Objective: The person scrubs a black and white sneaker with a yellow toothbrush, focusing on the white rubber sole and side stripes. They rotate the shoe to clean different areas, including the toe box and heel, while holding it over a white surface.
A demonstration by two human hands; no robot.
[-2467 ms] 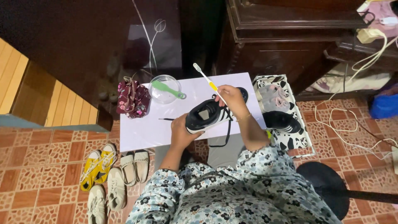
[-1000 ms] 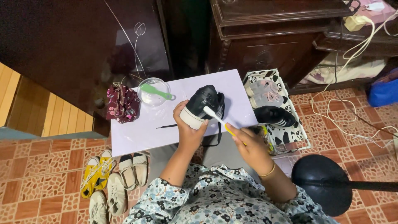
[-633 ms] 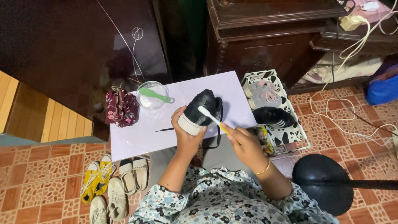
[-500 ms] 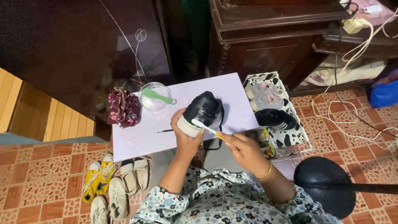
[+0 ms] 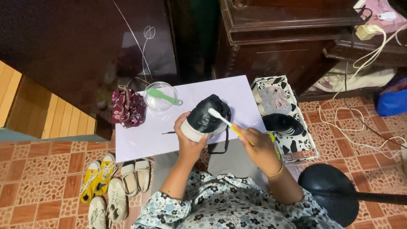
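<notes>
Nearest the camera: floral-print sleeves (image 5: 220,208) and, at lower right, a round black stool seat (image 5: 328,197)

Left hand (image 5: 190,142) wrapped round the heel end of a black sneaker (image 5: 205,118), fingers closed on its white sole edge, shoe lifted and tilted just above the pale table top (image 5: 144,138). Black lace hanging loose from the shoe over the table's near edge

Right hand (image 5: 258,146) closed on the yellow handle of a toothbrush (image 5: 222,120), thumb and fingers pinching it; white bristle head resting on the shoe's black upper. Gold bangle (image 5: 276,171) on that wrist

On the tiled floor, lower left: yellow canvas shoes (image 5: 96,178) beside pale sandals (image 5: 135,176) and a further pale pair nearer the camera

On the table beyond the shoe: clear glass bowl (image 5: 160,96) with a green brush (image 5: 163,96) lying across it; dark floral cloth bundle (image 5: 127,108) just left of the bowl, at the table's far left corner

Right of the table, touching or just beside it: patterned black-and-white basket (image 5: 296,144) holding grey sneakers and a black shoe

Farthest: dark wooden cabinets (image 5: 280,38) along the wall, white cables (image 5: 352,114) trailing on the tiles at right, blue bag (image 5: 392,101) at the far right edge
</notes>
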